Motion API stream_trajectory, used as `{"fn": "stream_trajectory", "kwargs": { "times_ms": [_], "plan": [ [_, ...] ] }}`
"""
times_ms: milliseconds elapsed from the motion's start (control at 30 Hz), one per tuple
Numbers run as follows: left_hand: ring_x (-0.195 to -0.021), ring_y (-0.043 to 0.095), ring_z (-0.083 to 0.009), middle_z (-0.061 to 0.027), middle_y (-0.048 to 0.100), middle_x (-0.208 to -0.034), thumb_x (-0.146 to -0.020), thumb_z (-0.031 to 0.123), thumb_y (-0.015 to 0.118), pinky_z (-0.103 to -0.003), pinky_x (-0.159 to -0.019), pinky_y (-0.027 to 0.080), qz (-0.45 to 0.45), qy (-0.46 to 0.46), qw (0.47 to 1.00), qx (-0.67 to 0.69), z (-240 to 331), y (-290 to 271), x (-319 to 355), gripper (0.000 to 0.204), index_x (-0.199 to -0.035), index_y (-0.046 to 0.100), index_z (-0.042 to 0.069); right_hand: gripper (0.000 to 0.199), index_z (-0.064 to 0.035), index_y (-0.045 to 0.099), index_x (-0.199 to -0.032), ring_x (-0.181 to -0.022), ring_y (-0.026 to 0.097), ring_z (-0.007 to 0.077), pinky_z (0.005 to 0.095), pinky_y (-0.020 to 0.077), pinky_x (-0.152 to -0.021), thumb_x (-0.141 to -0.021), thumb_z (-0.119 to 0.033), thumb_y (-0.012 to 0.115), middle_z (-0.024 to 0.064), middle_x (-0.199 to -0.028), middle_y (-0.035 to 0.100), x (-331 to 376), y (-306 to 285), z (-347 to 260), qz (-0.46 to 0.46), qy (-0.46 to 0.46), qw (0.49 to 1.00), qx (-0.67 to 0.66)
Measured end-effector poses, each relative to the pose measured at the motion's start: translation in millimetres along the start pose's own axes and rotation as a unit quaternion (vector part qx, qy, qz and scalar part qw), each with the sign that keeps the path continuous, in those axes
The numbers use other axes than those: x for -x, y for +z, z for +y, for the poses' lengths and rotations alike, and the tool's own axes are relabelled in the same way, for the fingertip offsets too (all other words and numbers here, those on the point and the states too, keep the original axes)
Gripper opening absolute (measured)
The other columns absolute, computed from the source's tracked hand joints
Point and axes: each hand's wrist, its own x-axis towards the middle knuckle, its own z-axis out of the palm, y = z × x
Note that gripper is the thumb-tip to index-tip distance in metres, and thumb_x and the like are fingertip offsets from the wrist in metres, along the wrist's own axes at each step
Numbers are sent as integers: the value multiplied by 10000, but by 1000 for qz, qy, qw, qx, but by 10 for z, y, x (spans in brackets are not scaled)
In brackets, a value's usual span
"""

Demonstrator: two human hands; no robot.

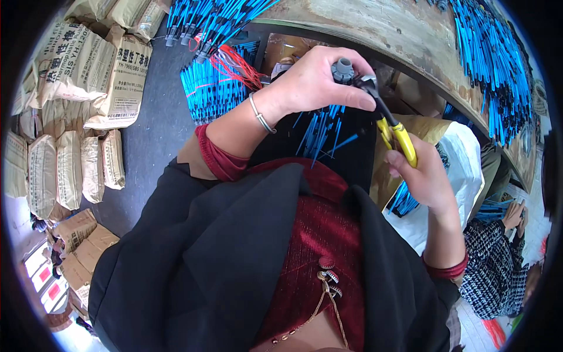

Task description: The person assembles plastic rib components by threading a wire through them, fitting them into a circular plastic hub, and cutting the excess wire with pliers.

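The left grip (314, 76) pinches a ridged grey knob (342, 71); the right grip (427, 176) clasps yellow-handled metal pliers (404, 143).

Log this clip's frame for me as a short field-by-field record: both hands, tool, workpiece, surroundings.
Left grip: closed on a grey part, ribbed and round
Right grip: closed around the pliers, yellow-handled
Tool position: pliers' head beside the grey part, near the left thumb; contact unclear
Table: ahead, wooden, with a blue bundle at its right end
Left side: stacked sacks; cartons nearer the wearer
Right side: white sheet; another person's checked sleeve
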Motion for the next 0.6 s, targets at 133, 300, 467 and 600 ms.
{"fn": "stream_trajectory", "kwargs": {
  "times_ms": [133, 300, 467, 600],
  "plan": [
    [-727, 570, -120, -67, 616, -844, -633, 196, 784, -246, -689, 464, -16, 45, 984, 170, -104, -30, -12, 628, -1162, 496, 17, 479, 3, 400, -1237, -759, 558, 141, 254, 465, -618, -811, -120, 580, 104, -948, 532, -101, 240, 386, 96, -266, 909, -306],
    [-821, 590, -186, -124, 601, -981, -638, 189, 767, -307, -770, 478, 11, 98, 961, 258, -221, -69, 69, 757, -1271, 390, 14, 614, -16, 342, -1290, -1011, 496, 222, 339, 447, -818, -756, -113, 628, 126, -1132, 450, -132, 367, 402, 49, -190, 881, -430],
    [-804, 580, -125, -54, 628, -864, -663, 134, 766, -259, -760, 464, -3, 26, 992, 125, -183, -45, 163, 573, -1144, 488, -6, 603, -55, 398, -1263, -1126, 412, 305, 420, 382, -936, -703, -22, 618, 135, -1188, 428, -328, 271, 422, 380, -284, 877, 81],
    [-788, 578, -146, -78, 621, -870, -641, 127, 762, -281, -765, 469, -37, -8, 998, 56, -121, -33, 143, 536, -1108, 526, 10, 567, -95, 475, -1203, -1147, 389, 344, 470, 336, -977, -664, 34, 596, 131, -1211, 420, -387, 179, 389, 488, -333, 724, 356]
  ]
}}
